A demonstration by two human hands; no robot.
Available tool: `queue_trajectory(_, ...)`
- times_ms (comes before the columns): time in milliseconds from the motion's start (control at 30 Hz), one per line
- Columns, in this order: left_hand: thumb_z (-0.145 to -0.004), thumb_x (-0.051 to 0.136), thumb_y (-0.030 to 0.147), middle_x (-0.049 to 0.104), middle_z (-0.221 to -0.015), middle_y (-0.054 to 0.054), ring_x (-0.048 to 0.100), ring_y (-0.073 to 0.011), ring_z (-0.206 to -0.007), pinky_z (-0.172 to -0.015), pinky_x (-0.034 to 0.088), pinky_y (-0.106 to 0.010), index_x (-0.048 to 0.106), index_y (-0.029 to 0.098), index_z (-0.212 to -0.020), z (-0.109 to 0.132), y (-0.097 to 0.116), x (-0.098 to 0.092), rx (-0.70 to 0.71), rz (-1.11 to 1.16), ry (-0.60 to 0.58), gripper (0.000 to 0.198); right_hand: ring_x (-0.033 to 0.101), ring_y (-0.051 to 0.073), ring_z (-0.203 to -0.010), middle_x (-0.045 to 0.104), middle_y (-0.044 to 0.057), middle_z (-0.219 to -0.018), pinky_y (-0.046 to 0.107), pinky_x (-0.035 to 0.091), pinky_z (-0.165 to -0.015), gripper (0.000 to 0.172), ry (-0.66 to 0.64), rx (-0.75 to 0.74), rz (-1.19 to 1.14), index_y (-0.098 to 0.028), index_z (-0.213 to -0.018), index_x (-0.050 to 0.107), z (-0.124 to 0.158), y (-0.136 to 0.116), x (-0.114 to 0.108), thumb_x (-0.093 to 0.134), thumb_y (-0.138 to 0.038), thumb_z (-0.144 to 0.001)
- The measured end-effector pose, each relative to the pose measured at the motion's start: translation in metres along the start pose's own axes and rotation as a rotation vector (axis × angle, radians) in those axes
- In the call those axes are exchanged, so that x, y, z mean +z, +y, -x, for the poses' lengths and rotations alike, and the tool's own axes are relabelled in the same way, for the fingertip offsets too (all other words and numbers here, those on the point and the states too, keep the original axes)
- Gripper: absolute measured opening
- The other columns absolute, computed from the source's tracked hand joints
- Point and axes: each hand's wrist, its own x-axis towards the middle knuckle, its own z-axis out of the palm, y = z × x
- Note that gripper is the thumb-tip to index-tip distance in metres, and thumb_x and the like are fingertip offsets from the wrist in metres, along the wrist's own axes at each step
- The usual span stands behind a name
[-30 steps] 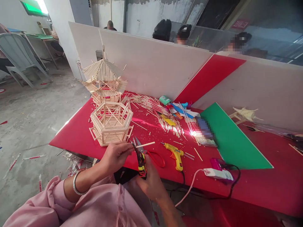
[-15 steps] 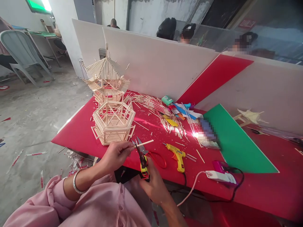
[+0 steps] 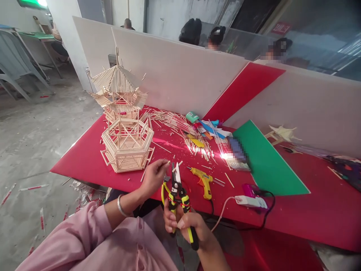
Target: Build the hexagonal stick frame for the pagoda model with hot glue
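Observation:
My left hand (image 3: pixel 153 176) pinches a short wooden stick (image 3: pixel 172 165) at the red table's front edge. The stick's free end lies between the parted blades of yellow-and-black cutting pliers (image 3: pixel 178 194). My right hand (image 3: pixel 188 226) grips the plier handles from below, with the handles spread. A tall pagoda model of wooden sticks (image 3: pixel 122 120) stands on the table just left of and behind my left hand.
A yellow glue gun (image 3: pixel 203 181) lies right of the pliers, its cord running to a white power strip (image 3: pixel 250 201). Loose sticks (image 3: pixel 180 128) and packets litter the red table (image 3: pixel 84 160). A green board (image 3: pixel 265 162) lies at right. White partitions back the table; people sit behind them.
The pliers have swung upright and their handles have spread wider. The stick in my left hand looks shorter. My left hand shifted right; the view drifted slightly.

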Motion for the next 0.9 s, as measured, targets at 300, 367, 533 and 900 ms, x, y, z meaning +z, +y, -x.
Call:
queue_trajectory(300,-0.089,0.054,0.060,0.069,-0.095,-0.012,0.066,-0.0234,-0.093,-0.084,0.052,-0.035,0.071,0.015,-0.084,-0.010,0.002,0.005,-0.198,0.211,-0.025,0.049,0.032,0.010,-0.059,0.039,-0.003,-0.071,0.026,0.037,-0.060,0.058,-0.111,0.035,-0.023,-0.019,-0.102,0.064,-0.003,0.004,-0.019,0.054,-0.019,-0.045)
queue_trajectory(367,-0.088,0.054,0.061,0.067,-0.074,-0.008,0.064,-0.0188,-0.069,-0.066,0.051,-0.031,0.067,0.014,-0.073,-0.003,0.008,-0.003,-0.561,0.468,-0.165,0.051,0.032,0.009,-0.059,0.040,-0.003,-0.072,0.026,0.038,-0.060,0.056,-0.139,0.076,-0.040,-0.018,-0.100,0.064,-0.005,0.011,-0.023,0.055,-0.019,-0.045)
queue_trajectory(533,-0.078,0.073,0.029,0.066,-0.071,-0.003,0.059,-0.0121,-0.059,-0.060,0.048,-0.025,0.065,0.014,-0.075,0.003,0.022,-0.025,-0.877,0.807,-0.209,0.017,0.042,0.010,-0.061,0.049,-0.002,-0.075,0.026,0.041,-0.063,0.054,-0.124,0.093,0.056,-0.018,-0.103,0.065,0.002,0.020,-0.027,0.058,-0.019,-0.050)
queue_trajectory(900,-0.085,0.070,0.043,0.051,-0.056,0.004,0.045,-0.0062,-0.042,-0.039,0.035,-0.018,0.068,0.016,-0.076,0.047,0.055,-0.056,-0.033,0.284,-0.193,0.029,0.058,0.044,-0.111,0.058,0.029,-0.116,0.054,0.047,-0.085,0.068,1.155,-0.185,1.634,-0.006,-0.137,0.049,-0.064,-0.040,-0.005,0.061,-0.044,-0.083)
